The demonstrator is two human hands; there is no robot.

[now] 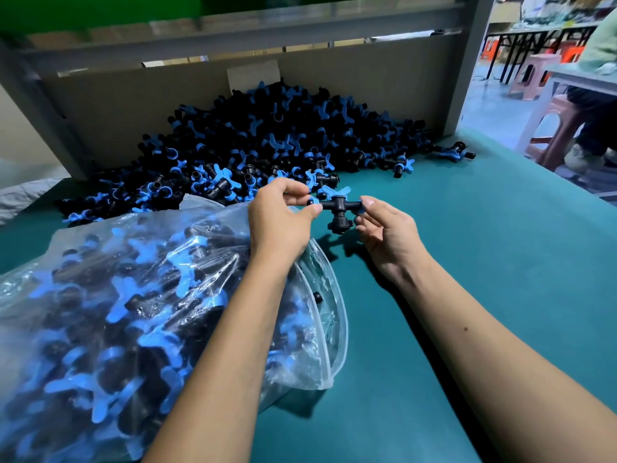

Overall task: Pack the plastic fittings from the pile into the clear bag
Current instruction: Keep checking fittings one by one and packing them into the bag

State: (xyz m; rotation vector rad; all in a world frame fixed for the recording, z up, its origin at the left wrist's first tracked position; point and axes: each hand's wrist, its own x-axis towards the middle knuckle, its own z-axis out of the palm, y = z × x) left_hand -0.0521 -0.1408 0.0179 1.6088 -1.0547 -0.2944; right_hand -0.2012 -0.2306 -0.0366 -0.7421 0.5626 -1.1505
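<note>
A black T-shaped plastic fitting [339, 208] with a blue winged handle hangs above the green table, held between both hands. My left hand [283, 218] pinches its left end with thumb and fingers. My right hand [384, 228] pinches its right end. Behind them a large pile of black and blue fittings [283, 142] leans against a cardboard wall. A clear bag [150, 312] holding several fittings lies at the lower left, with its zip mouth [329, 315] facing right under my left forearm.
The green table top [484, 262] stretches to the right and front. A stray fitting [455, 152] lies right of the pile. A grey metal frame post [467, 61] stands at the back right. Beyond the table edge are pink stools [561, 128] and a seated person.
</note>
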